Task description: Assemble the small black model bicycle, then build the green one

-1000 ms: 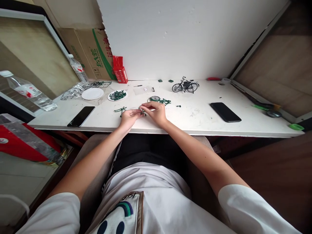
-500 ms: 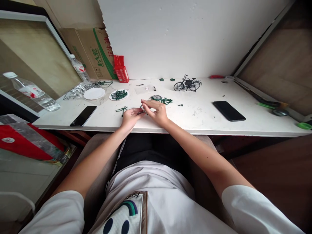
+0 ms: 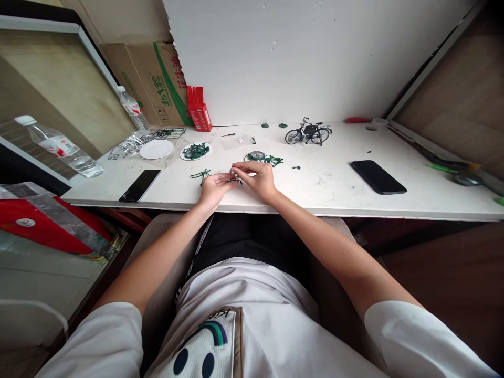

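Observation:
My left hand [image 3: 214, 187] and my right hand [image 3: 258, 179] meet over the near middle of the white table [image 3: 331, 194]. Both pinch a small dark model part [image 3: 235, 180] between their fingertips. Just beyond my right hand lie a small wheel [image 3: 256, 156] and green frame pieces [image 3: 273, 160]. A green part [image 3: 200, 174] lies left of my left hand. A finished model bicycle [image 3: 309, 133] stands at the back of the table.
Two black phones lie flat, one at the left [image 3: 140, 185] and one at the right [image 3: 378, 177]. Two white dishes, an empty dish [image 3: 156, 149] and a dish with green parts [image 3: 196, 151], a red box [image 3: 200, 116], a cardboard box [image 3: 157, 79] and water bottles [image 3: 59, 147] stand at the left.
My hands stay pinched on the small part and shift only slightly. My head has turned a little, so the whole scene has slid rightwards in view.

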Available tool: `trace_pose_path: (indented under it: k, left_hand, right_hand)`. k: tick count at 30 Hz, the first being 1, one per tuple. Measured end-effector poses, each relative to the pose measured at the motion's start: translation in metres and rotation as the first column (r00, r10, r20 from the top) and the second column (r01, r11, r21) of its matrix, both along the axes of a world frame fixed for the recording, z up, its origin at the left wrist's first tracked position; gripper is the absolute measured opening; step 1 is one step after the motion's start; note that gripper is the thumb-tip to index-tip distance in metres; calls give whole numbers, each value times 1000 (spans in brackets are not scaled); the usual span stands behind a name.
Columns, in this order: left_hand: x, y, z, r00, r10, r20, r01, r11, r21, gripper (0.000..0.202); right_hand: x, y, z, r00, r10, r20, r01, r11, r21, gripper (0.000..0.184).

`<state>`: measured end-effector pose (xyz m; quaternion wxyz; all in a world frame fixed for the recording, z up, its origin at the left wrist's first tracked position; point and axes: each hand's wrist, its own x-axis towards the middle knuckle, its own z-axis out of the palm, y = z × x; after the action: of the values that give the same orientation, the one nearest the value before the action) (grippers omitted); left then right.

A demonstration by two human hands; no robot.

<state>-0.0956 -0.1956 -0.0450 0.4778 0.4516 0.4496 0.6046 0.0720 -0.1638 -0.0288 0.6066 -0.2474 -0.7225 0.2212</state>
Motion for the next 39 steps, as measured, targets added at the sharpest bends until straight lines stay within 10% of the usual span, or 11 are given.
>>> trace_pose_path:
  k: [16, 39]
  left_hand:
    - [3, 2, 3, 990, -58, 127, 59, 998, -8, 16]
    - [5, -1, 3, 992, 0, 126, -1, 1000, 7, 25]
  right_hand:
    - [1, 0, -3, 999, -41, -23, 41, 999, 5, 31]
    - [1, -5, 0, 994, 10, 107, -16, 999, 51, 34]
